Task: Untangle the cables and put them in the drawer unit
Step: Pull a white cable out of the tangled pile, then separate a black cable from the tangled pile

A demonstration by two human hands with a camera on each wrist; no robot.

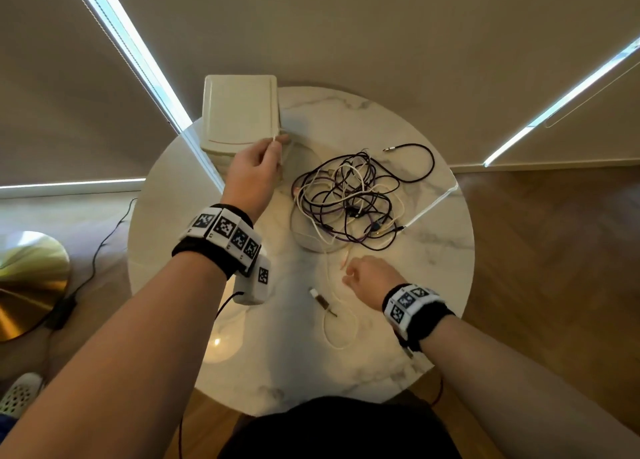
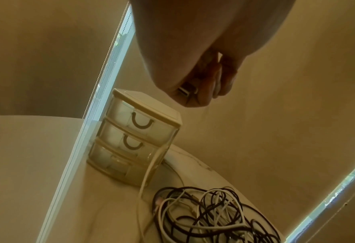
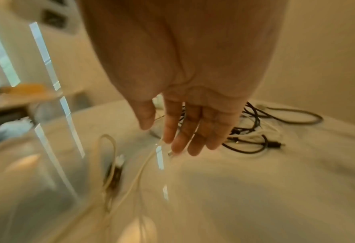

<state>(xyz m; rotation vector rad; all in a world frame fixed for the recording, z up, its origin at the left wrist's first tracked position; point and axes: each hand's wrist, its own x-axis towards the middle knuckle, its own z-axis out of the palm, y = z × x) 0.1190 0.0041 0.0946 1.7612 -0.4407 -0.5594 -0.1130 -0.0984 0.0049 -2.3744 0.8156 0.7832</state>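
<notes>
The left hand (image 1: 254, 162), raised by the drawer unit (image 1: 239, 112) at the table's (image 1: 433, 268) far left edge, pinches the plug of a white cable (image 2: 146, 177) trailing to the tangle (image 1: 346, 195) mid-table. The right hand (image 1: 369, 275) hovers near the front edge, fingers relaxed, holding nothing. This looks like freeing the first cable; next, draw it clear, then open a drawer.

The head view looks steeply down on the round surface (image 1: 433, 268), while both wrist views sit low and close, looking along the fingers (image 3: 178, 131), all three sharing the cables (image 1: 349, 195).
</notes>
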